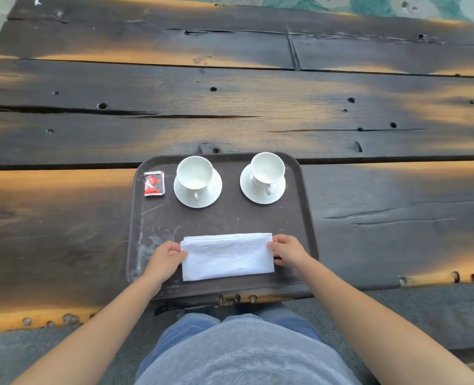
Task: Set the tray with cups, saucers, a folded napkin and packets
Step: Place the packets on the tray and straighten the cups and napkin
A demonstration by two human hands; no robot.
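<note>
A dark brown tray lies at the table's near edge. At its back stand two white cups on white saucers: the left cup on its saucer, the right cup on its saucer. A small stack of red packets sits in the tray's back left corner. A folded white napkin lies flat on the front of the tray. My left hand pinches its left edge, and my right hand pinches its right edge.
The tray rests on a dark, weathered plank table with cracks and holes. Its near edge runs just past the tray's front rim. My lap in blue jeans is below the edge. Patterned ground shows beyond the far edge.
</note>
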